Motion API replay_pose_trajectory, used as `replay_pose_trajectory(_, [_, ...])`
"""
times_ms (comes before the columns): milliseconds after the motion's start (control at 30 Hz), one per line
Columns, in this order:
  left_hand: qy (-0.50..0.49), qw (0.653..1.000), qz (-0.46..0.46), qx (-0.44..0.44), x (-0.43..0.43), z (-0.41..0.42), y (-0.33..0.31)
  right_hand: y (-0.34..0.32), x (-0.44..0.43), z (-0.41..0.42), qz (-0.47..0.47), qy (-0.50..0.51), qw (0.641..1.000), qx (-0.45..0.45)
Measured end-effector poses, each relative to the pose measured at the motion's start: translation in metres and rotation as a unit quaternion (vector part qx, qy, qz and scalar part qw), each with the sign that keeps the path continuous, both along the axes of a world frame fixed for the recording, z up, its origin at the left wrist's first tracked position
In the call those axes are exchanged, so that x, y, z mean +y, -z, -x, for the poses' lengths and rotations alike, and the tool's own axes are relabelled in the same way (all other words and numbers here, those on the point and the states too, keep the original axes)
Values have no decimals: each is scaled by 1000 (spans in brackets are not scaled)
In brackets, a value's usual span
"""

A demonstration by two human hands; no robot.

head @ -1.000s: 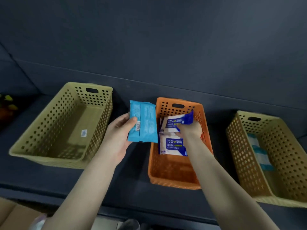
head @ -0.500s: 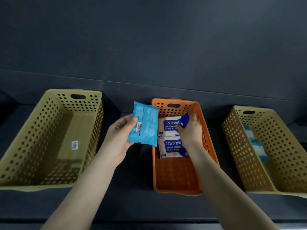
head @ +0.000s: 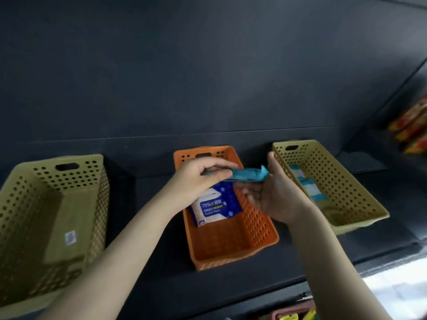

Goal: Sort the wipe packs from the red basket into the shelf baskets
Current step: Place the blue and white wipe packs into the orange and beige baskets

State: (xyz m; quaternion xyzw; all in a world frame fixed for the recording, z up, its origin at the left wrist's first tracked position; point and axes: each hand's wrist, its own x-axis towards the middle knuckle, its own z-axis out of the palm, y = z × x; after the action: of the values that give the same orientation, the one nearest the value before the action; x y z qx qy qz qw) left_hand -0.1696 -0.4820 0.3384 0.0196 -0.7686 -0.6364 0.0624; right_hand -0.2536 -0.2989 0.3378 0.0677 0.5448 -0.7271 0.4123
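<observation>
My left hand [head: 198, 181] pinches a light blue wipe pack [head: 245, 175], held flat and edge-on above the orange basket [head: 261, 229]. My right hand [head: 275, 197] is open, palm up, just under the pack's right end and touching it. White and dark blue alcohol wipe packs [head: 215, 207] lie in the orange basket, partly hidden by my left hand. The right yellow-green basket [head: 360, 202] holds light blue and white packs [head: 307, 185]. The left yellow-green basket [head: 30, 188] shows only a small label inside.
All three baskets stand in a row on a dark shelf [head: 161, 282] against a dark back panel. Red and yellow packets [head: 411, 128] sit on a side shelf at the far right. Something red and yellow [head: 293, 316] peeks in at the bottom edge.
My left hand carried the light blue pack rightward over the orange basket and turned it flat. My right hand let go of the alcohol wipe pack and opened under the blue pack. The view shifted right.
</observation>
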Motion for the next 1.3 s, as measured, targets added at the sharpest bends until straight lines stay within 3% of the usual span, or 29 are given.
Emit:
replay_pose_trajectory(167, [21,998,6,55,41,48,0,3,86,22,2,129,990,62])
replay_pose_trajectory(500, [10,990,78,-116,139,155,42,21,176,104,-99,232,967,25])
replay_pose_trajectory(633, [30,980,105,-166,157,171,60,32,181,124,-213,169,960,62])
replay_pose_trajectory(867, [40,979,94,-179,158,170,68,44,188,127,-254,-6,964,77])
replay_pose_trajectory(1033, [44,979,98,-175,156,169,69,49,201,131,-421,-93,882,189])
replay_pose_trajectory(1200, [51,979,101,-170,153,171,72,47,206,132,-368,-84,920,101])
replay_pose_trajectory(1233, [53,979,102,-170,153,171,73,47,204,133,-388,-110,909,102])
replay_pose_trajectory(1300, [55,979,103,-169,152,172,73,49,201,134,-481,-214,837,147])
